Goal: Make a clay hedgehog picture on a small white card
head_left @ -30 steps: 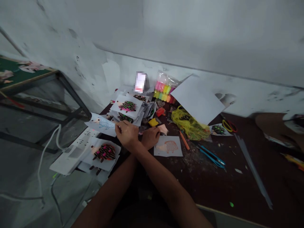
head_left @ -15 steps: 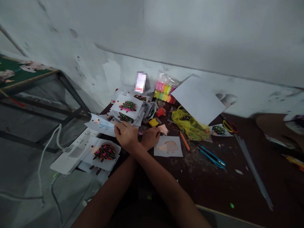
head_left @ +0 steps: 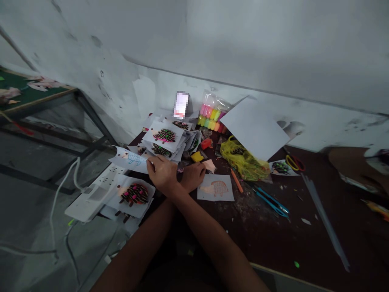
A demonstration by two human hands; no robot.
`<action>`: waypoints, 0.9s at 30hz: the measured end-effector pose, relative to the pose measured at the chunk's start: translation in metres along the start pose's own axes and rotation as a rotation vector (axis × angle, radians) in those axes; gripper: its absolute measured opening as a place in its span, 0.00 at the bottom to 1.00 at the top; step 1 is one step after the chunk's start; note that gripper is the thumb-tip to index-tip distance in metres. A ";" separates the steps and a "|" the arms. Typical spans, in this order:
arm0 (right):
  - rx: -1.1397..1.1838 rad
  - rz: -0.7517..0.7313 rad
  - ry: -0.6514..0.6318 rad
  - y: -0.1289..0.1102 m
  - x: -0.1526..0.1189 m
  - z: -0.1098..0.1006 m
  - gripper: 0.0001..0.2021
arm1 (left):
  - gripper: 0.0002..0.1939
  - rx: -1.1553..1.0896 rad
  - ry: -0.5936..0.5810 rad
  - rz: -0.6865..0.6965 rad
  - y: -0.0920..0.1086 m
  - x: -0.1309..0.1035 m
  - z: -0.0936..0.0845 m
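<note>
My forearms cross, the right over the left. My right hand (head_left: 163, 173) is closed at the right edge of a paper sheet with a blue hedgehog drawing (head_left: 133, 159), whose head has a peach patch. My left hand (head_left: 192, 177) lies low on the table with curled fingers beside a peach-coloured piece (head_left: 209, 165); what is inside the fingers is hidden. Just right of it lies a sheet with an orange hedgehog drawing (head_left: 219, 189). Behind my hands is a stack of hedgehog pictures (head_left: 164, 134) with dark spines. Another hedgehog picture (head_left: 133, 194) lies at the left.
A white power strip (head_left: 83, 207) sits at the table's left edge. Yellow (head_left: 197, 156) and red lumps (head_left: 206, 143), a yellow net bag (head_left: 240, 160), an orange stick (head_left: 236, 181), blue snips (head_left: 272, 202) and scissors (head_left: 294, 162) lie around. A lit phone (head_left: 181, 105) leans on the wall.
The view has shifted very slightly. Both hands and the papers stay practically where they were.
</note>
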State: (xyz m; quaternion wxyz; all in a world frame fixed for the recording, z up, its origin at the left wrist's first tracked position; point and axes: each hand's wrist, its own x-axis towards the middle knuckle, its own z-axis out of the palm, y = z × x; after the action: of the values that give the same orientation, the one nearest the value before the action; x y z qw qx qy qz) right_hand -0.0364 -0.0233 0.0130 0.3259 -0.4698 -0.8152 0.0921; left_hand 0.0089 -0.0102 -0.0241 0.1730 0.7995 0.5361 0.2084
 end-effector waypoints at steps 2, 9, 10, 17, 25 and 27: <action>0.015 0.019 -0.010 0.000 0.001 0.000 0.13 | 0.08 -0.006 0.005 0.002 -0.001 0.000 0.001; 0.082 0.082 -0.013 0.000 0.002 0.001 0.12 | 0.08 -0.017 0.010 0.003 -0.002 0.001 0.003; 0.094 0.087 -0.014 0.000 0.002 0.001 0.12 | 0.08 -0.016 0.010 0.002 -0.002 0.001 0.002; 0.125 0.129 -0.064 0.000 0.002 -0.005 0.14 | 0.08 -0.014 0.016 0.006 0.000 0.000 0.001; 0.014 0.166 -0.183 -0.001 0.003 -0.009 0.19 | 0.08 -0.027 0.020 0.003 -0.002 0.000 0.003; 0.003 0.168 -0.190 -0.001 0.003 -0.009 0.23 | 0.08 -0.033 0.019 0.002 -0.003 0.000 0.004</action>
State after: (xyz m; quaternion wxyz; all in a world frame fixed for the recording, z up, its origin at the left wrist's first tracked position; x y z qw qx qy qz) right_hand -0.0328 -0.0226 0.0215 0.2389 -0.5252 -0.8000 0.1647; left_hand 0.0091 -0.0091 -0.0287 0.1810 0.7949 0.5336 0.2249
